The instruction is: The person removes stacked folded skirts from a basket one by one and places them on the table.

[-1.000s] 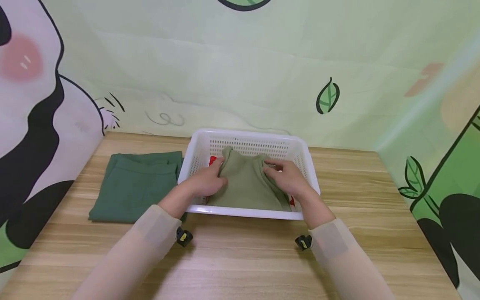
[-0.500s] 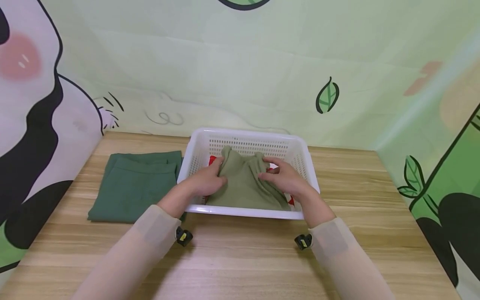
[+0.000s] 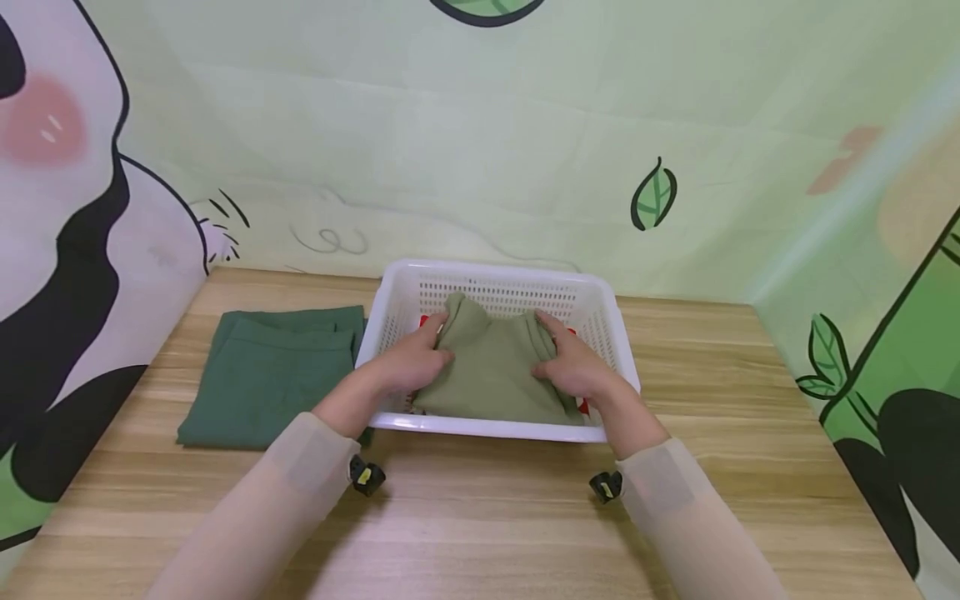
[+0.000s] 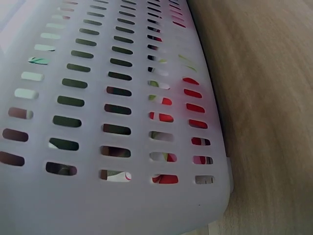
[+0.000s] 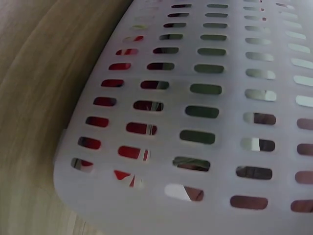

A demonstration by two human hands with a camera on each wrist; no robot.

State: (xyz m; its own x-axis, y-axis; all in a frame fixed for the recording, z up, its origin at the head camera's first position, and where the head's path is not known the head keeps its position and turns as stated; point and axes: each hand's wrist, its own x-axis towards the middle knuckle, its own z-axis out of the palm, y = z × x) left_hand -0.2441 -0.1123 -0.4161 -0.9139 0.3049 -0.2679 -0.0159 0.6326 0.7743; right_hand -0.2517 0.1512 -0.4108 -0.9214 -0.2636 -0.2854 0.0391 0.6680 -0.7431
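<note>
An olive-green piece of folded cloth (image 3: 498,375) lies in a white perforated plastic basket (image 3: 495,430), its upper part raised into two bunched corners. My left hand (image 3: 405,362) reaches over the near rim, its fingers and thumb spread against the cloth's left edge. On the cloth's right side, my right hand (image 3: 576,362) rests with index finger and thumb apart along a fold. The other fingers of both hands are mostly hidden. Bits of red packaging (image 3: 582,406) peek out beneath the cloth. Through the slots in the left wrist view, red and white packages (image 4: 161,117) show.
A folded dark green garment (image 3: 277,375) lies on the wooden table (image 3: 487,517), close against the basket's left side. Behind the table stands a pale green wall covering (image 3: 480,142) with cartoon drawings. Each sleeve carries a small black wrist camera (image 3: 367,476).
My right hand first drew the cloth's right side inward, then moved back outward and spread finger and thumb along the fold. My left hand stays nearly still.
</note>
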